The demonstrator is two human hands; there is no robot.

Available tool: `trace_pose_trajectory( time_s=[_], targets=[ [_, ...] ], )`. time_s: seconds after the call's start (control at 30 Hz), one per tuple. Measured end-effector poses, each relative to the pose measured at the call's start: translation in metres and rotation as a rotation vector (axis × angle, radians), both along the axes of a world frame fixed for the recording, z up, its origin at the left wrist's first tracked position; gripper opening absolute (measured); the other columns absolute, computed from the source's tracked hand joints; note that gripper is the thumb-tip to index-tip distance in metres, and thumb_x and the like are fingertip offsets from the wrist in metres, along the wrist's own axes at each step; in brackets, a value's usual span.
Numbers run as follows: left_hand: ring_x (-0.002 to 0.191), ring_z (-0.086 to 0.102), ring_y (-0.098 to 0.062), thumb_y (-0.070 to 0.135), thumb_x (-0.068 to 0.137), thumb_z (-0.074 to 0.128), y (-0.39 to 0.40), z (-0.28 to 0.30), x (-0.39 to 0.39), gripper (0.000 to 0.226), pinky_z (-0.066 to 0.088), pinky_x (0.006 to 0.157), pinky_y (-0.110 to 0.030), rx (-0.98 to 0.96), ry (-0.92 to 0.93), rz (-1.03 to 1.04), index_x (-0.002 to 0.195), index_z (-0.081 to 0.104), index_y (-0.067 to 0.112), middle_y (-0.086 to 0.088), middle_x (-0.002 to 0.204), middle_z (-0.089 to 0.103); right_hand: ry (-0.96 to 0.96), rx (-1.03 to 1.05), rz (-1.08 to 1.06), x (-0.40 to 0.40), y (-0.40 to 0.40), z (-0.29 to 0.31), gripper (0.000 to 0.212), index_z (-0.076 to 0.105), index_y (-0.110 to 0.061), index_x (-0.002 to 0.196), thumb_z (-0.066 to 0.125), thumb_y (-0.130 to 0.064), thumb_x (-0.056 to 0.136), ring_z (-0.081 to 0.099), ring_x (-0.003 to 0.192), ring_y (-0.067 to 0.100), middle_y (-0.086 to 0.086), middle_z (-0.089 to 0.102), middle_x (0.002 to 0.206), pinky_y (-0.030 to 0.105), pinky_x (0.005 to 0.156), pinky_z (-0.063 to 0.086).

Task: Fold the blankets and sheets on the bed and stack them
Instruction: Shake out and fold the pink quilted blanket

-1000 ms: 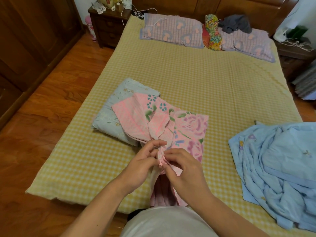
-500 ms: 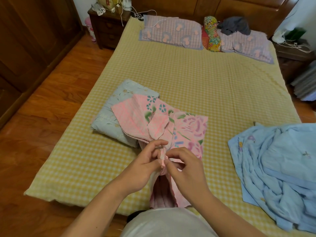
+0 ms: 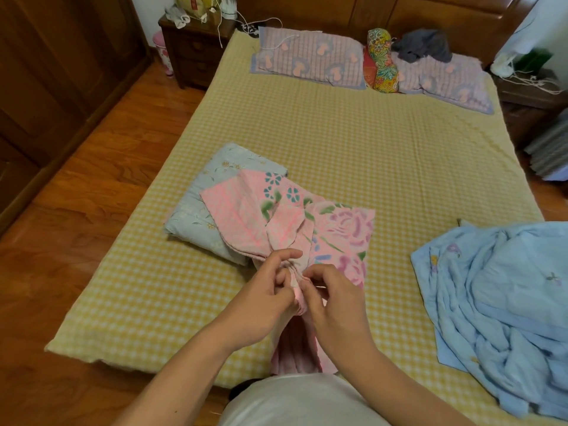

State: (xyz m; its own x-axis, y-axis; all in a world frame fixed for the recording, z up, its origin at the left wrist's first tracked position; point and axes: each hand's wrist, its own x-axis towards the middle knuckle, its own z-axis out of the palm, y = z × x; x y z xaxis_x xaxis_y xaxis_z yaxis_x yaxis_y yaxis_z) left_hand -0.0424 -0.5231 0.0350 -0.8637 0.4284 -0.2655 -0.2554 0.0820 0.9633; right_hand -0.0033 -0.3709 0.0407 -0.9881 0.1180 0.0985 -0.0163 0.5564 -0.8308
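head view: i see my left hand (image 3: 261, 298) and right hand (image 3: 335, 302) both pinching the bunched pink floral sheet (image 3: 322, 229), unfolded, draped over one folded pale blue blanket (image 3: 199, 210) on the bed (image 3: 368, 155); crumpled light blue blanket (image 3: 498, 309) still waits.

Matt cloth blanket (image 3: 335, 229); glossy wood floor (image 3: 101, 186).

Bunched pink blanket (image 3: 335, 232), folded grey-blue blanket (image 3: 199, 210), rumpled blue sheet (image 3: 504, 309)

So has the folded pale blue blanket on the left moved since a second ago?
No. The folded blanket lies by the same left edge of the checked mattress, still under the pink sheet.
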Motion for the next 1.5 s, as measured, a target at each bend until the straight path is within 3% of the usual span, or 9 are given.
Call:
trace_pose_trajectory(
  time_s=[0.1,0.2,0.33,0.5,0.7,0.87,1.03,1.3,1.5],
  targets=[
    [0.076,0.046,-0.022,0.004,0.084,0.051,0.0,-0.001,0.001,0.056,0.046,0.094,-0.065,0.014,-0.01,0.007,0.131,0.053,0.036,-0.005,0.075,0.04,-0.032,-0.054,0.015,-0.002,0.001,-0.001,0.029,0.068,-0.024,0.118,0.067,-0.017,0.09,0.065,0.101,0.003,-0.018,0.066,0.106,0.015,0.083,0.052],
    [0.074,0.046,-0.02,0.004,0.084,0.05,0.0,0.0,0.0,0.056,0.049,0.092,-0.062,0.017,-0.012,0.013,0.133,0.051,0.03,-0.002,0.074,0.04,-0.09,-0.154,-0.045,-0.004,-0.002,0.0,0.031,0.072,-0.035,0.102,0.072,-0.007,0.087,0.066,0.1,0.004,-0.017,0.068,0.103,0.016,0.082,0.053],
    [0.071,0.039,-0.019,0.006,0.082,0.05,0.002,0.001,0.0,0.056,0.048,0.081,-0.042,0.004,-0.009,0.021,0.131,0.052,0.031,-0.004,0.074,0.035,-0.125,-0.239,-0.127,-0.005,-0.006,0.002,0.027,0.072,-0.036,0.086,0.073,-0.009,0.088,0.068,0.088,0.003,-0.016,0.073,0.089,0.015,0.076,0.051],
    [0.079,0.043,-0.027,0.007,0.08,0.05,0.007,0.0,0.002,0.056,0.051,0.087,-0.056,-0.029,-0.036,0.048,0.124,0.057,0.042,-0.025,0.082,0.037,-0.064,-0.024,-0.142,-0.01,-0.002,-0.009,0.014,0.066,-0.023,0.078,0.07,-0.018,0.091,0.062,0.077,0.01,-0.013,0.063,0.077,0.03,0.068,0.049],
    [0.077,0.045,-0.023,0.005,0.077,0.049,0.005,0.004,-0.001,0.06,0.05,0.084,-0.043,-0.031,-0.05,0.092,0.126,0.056,0.038,-0.012,0.077,0.038,0.147,0.269,0.027,-0.006,0.005,-0.013,0.013,0.07,-0.02,0.095,0.058,-0.023,0.099,0.061,0.086,0.001,-0.013,0.066,0.094,0.018,0.073,0.047],
    [0.065,0.05,-0.013,-0.011,0.087,0.047,0.009,0.002,0.0,0.055,0.05,0.071,-0.027,0.063,-0.096,0.142,0.132,0.05,0.02,-0.007,0.068,0.04,0.422,0.438,0.135,-0.001,0.005,-0.015,0.021,0.074,-0.004,0.104,0.056,-0.014,0.101,0.068,0.1,0.013,0.005,0.072,0.11,0.019,0.088,0.053],
    [0.07,0.052,-0.012,-0.017,0.095,0.042,0.011,0.005,0.004,0.055,0.055,0.07,-0.021,0.109,-0.19,0.12,0.135,0.049,0.019,-0.01,0.073,0.044,0.471,0.39,0.151,0.004,0.007,-0.017,0.019,0.075,-0.003,0.107,0.059,-0.012,0.1,0.069,0.104,0.014,0.006,0.072,0.113,0.024,0.091,0.055],
    [0.088,0.055,-0.026,-0.016,0.092,0.051,0.01,-0.001,0.003,0.066,0.057,0.087,-0.032,0.103,-0.259,0.074,0.14,0.048,0.028,-0.019,0.088,0.055,0.397,0.214,0.205,0.01,0.011,-0.016,0.019,0.074,-0.005,0.111,0.062,-0.008,0.097,0.066,0.107,0.01,0.003,0.07,0.115,0.022,0.092,0.053],
    [0.065,0.062,-0.019,-0.024,0.085,0.043,0.01,0.005,0.003,0.073,0.054,0.068,-0.021,0.113,-0.219,0.106,0.14,0.043,0.024,-0.014,0.064,0.06,0.222,0.075,0.205,0.014,0.013,-0.025,0.02,0.064,-0.014,0.104,0.074,-0.013,0.086,0.058,0.108,0.001,-0.005,0.061,0.112,0.012,0.09,0.043]
  ],
)
